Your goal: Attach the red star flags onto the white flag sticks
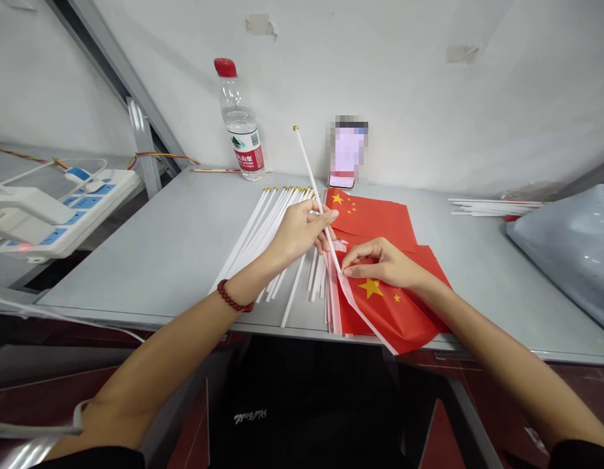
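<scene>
My left hand (306, 229) holds a white stick (308, 159) with a gold tip, slanting from upper left to lower right. The stick's lower end meets the white sleeve edge of a red flag (404, 319) with yellow stars. My right hand (377, 262) pinches that flag's corner between thumb and fingers, right beside the stick's end. Beneath and behind lie more red flags (384, 218) in a stack. Left of them, partly under my left hand, several white sticks (250, 238) with gold tips are spread on the grey table (150, 251).
A water bottle (243, 140) with a red cap and a lit phone (348, 153) stand against the wall. Power strips (71, 218) with cables sit at the far left. On the right are more white sticks (492, 207) and a pale bluish bag (570, 241).
</scene>
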The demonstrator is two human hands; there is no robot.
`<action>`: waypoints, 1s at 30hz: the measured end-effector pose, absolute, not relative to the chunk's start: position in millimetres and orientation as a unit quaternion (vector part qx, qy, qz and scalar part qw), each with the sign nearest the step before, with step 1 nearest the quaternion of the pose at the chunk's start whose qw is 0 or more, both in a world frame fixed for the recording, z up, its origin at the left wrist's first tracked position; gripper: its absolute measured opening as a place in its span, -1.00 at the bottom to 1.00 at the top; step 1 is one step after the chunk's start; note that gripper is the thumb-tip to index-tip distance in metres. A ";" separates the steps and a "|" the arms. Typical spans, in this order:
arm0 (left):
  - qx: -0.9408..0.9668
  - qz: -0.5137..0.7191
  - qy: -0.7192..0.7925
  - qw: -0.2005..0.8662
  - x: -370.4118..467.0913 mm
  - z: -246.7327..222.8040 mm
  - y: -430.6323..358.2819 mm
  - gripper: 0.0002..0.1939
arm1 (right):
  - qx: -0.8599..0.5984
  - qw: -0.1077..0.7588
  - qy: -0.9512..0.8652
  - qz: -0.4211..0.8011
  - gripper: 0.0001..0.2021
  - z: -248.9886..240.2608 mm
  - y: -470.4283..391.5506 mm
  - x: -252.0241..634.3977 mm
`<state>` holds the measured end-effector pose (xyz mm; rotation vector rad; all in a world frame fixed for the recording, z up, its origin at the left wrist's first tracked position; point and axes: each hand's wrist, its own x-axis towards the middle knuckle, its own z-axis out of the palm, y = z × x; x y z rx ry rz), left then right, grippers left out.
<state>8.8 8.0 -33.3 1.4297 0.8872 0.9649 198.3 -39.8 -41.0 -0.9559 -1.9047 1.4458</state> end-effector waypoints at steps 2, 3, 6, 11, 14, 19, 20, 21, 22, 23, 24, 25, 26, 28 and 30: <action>0.608 0.413 0.378 0.563 8.6 -34.8 8.6 -0.76 | -0.356 0.280 -0.710 0.540 -0.87 -42.1 -39.6 198.2; 0.607 0.415 0.376 0.564 8.8 -35.3 8.5 -0.75 | -0.356 0.280 -0.710 0.539 -0.87 -42.9 -39.4 198.1; 0.602 0.432 0.368 0.562 10.5 -35.6 7.4 -0.73 | -0.363 0.279 -0.715 0.529 -0.86 -45.3 -39.0 197.3; 0.595 0.441 0.368 0.563 12.4 -33.3 6.2 -0.74 | -0.368 0.275 -0.719 0.521 -0.83 -45.3 -38.7 196.8; 0.590 0.438 0.385 0.559 11.3 -32.7 7.0 -0.76 | -0.369 0.281 -0.718 0.519 -0.83 -44.1 -38.8 198.0; 0.592 0.429 0.405 0.550 9.5 -35.8 8.2 -0.76 | -0.373 0.284 -0.720 0.512 -0.84 -44.1 -39.4 198.3; 0.592 0.429 0.410 0.546 9.6 -36.7 8.4 -0.75 | -0.374 0.286 -0.719 0.511 -0.83 -44.3 -39.5 198.0; 0.592 0.430 0.415 0.540 9.7 -37.6 8.6 -0.74 | -0.375 0.288 -0.718 0.511 -0.82 -44.6 -39.6 197.6; 0.593 0.431 0.420 0.535 10.0 -38.4 8.8 -0.73 | -0.377 0.289 -0.716 0.511 -0.82 -44.8 -39.8 197.2; 0.593 0.433 0.425 0.529 10.2 -39.2 8.9 -0.72 | -0.379 0.291 -0.715 0.510 -0.81 -45.1 -39.9 196.8; 0.595 0.434 0.429 0.523 10.5 -39.8 9.0 -0.72 | -0.381 0.292 -0.715 0.508 -0.80 -45.5 -40.0 196.6; 0.596 0.435 0.431 0.518 10.8 -40.2 9.1 -0.72 | -0.384 0.291 -0.715 0.507 -0.79 -45.8 -40.1 196.4; 0.598 0.436 0.432 0.515 11.0 -40.5 9.0 -0.71 | -0.387 0.290 -0.715 0.505 -0.78 -46.2 -40.2 196.3; 0.600 0.440 0.427 0.514 11.3 -40.1 8.5 -0.72 | -0.393 0.287 -0.716 0.501 -0.79 -46.9 -40.5 196.0; 0.603 0.446 0.410 0.520 11.3 -38.6 7.6 -0.72 | -0.395 0.288 -0.717 0.496 -0.81 -47.5 -40.7 195.8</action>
